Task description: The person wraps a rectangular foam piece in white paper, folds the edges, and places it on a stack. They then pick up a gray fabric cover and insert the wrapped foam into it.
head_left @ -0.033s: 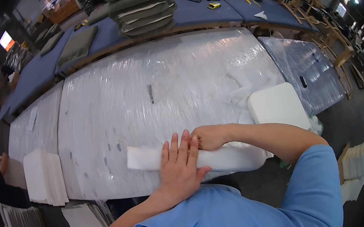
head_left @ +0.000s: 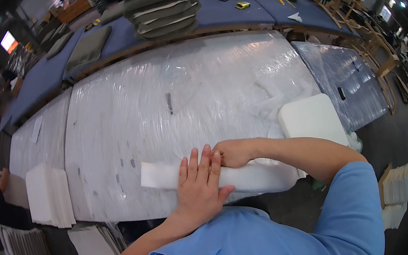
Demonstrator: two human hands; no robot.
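A white, soft padded piece (head_left: pixel 259 178) lies along the near edge of the plastic-wrapped table (head_left: pixel 120 101), its long narrow side facing up. My left hand (head_left: pixel 202 181) lies flat across its left part, fingers stretched out and pointing away from me. Against the far side of the piece, my right hand (head_left: pixel 234 153) is closed with its fingers curled in, beside my left fingertips. What those fingers grip is hidden. A rounded white foam cushion (head_left: pixel 313 118) rests on the table beyond my right forearm.
White foam pieces (head_left: pixel 50 197) stand at the table's left end, near a co-worker's dark sleeve (head_left: pixel 10 213). Along the far side, a blue-topped bench (head_left: pixel 219 13) carries stacked grey-green cushions (head_left: pixel 160 8). Wooden frames (head_left: pixel 374 44) are at the far right; more white pieces (head_left: pixel 400 182) are stacked right of me.
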